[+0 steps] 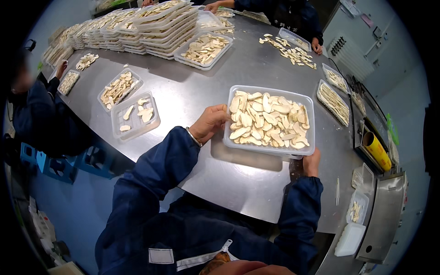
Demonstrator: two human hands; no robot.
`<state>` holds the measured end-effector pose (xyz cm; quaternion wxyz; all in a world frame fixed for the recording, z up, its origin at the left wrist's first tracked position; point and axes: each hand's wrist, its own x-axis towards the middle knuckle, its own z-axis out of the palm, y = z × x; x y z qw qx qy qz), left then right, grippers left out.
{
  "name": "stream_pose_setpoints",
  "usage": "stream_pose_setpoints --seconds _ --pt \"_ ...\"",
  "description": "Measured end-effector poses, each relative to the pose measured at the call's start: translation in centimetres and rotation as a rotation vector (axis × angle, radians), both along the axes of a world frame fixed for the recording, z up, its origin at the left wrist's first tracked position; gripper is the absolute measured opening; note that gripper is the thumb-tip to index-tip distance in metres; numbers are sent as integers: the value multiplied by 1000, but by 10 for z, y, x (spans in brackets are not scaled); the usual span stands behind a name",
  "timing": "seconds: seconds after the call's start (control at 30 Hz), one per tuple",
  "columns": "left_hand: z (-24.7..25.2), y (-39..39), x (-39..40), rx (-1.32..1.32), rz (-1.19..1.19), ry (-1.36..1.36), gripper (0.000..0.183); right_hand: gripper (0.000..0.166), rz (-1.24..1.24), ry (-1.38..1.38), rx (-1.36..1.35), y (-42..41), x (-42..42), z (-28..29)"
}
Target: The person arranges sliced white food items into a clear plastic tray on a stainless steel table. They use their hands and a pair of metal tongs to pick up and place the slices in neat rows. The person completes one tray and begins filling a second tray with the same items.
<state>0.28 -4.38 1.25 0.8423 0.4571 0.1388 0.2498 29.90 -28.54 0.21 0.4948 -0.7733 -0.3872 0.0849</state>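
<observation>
Both my hands hold a clear plastic tray [227,139] heaped with pale dried mushroom slices [270,118], raised a little over the steel table. My left hand [210,123] grips its left end, and my right hand [311,162] holds its lower right corner from beneath, with the fingers partly hidden. To the left lies a clear tray [136,132] with a few slices. Another tray [136,86], fuller of slices, touches or overlaps it from behind. A well-filled tray [225,51] stands beyond my hands, beside tall stacks of filled trays [165,31].
Loose slices [295,55] lie near a co-worker's hand [316,46] across the steel table [192,89]. Another person [37,99] sits left by blue stools [58,165]. On the right are a tray of aligned slices [333,103], a yellow film roll [377,151] and a wrapping machine [382,216].
</observation>
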Motion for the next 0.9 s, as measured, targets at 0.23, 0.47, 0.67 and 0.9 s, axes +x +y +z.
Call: stream_pose_setpoints --seconds 0.23,0.47,0.67,0.9 --pt "12 -9 -4 -60 -102 -7 7 8 -113 412 198 -34 31 -4" --pt "21 -11 -9 211 -261 278 7 7 -355 360 485 -72 66 -16" --pt "15 -11 -11 180 -230 348 8 9 -447 209 490 -89 63 -22" --pt "24 -17 -5 194 -190 388 12 10 -443 114 499 -132 46 -26"
